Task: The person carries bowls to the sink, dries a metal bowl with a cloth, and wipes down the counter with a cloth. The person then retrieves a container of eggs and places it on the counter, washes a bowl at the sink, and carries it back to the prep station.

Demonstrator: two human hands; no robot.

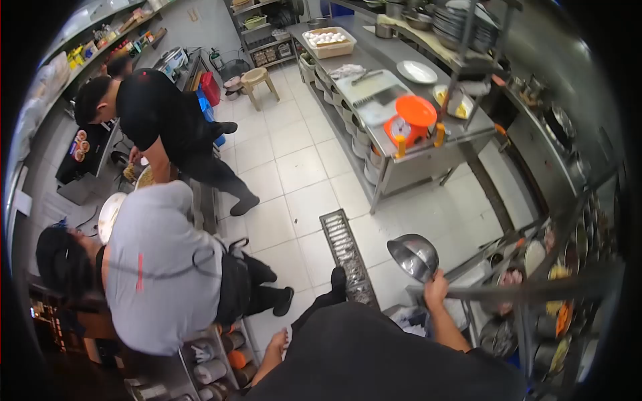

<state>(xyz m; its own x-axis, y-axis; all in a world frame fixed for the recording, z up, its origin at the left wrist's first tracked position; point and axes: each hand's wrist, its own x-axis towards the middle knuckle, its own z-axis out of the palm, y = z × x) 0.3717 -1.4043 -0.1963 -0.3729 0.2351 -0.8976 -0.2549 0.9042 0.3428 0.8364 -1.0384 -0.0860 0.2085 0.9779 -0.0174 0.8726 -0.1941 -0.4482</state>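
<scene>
My right hand (436, 287) grips the rim of a shiny metal bowl (418, 259), held out over the floor to my right. The bowl is tilted, and nothing can be made out inside it. Low at my left side hangs my left hand (279, 342), its fingers loosely curled with no object visible in them. A grated floor drain (344, 247) runs across the tiles ahead of me, beside my dark shoe (339, 277).
A person in grey (160, 267) and one in black (157, 110) work at the left counter. Ahead, a steel table (428, 144) bears an orange scale (409, 120), a cutting board (374, 97) and an egg tub (329, 45). Metal railing (521, 292) and food containers stand close on the right.
</scene>
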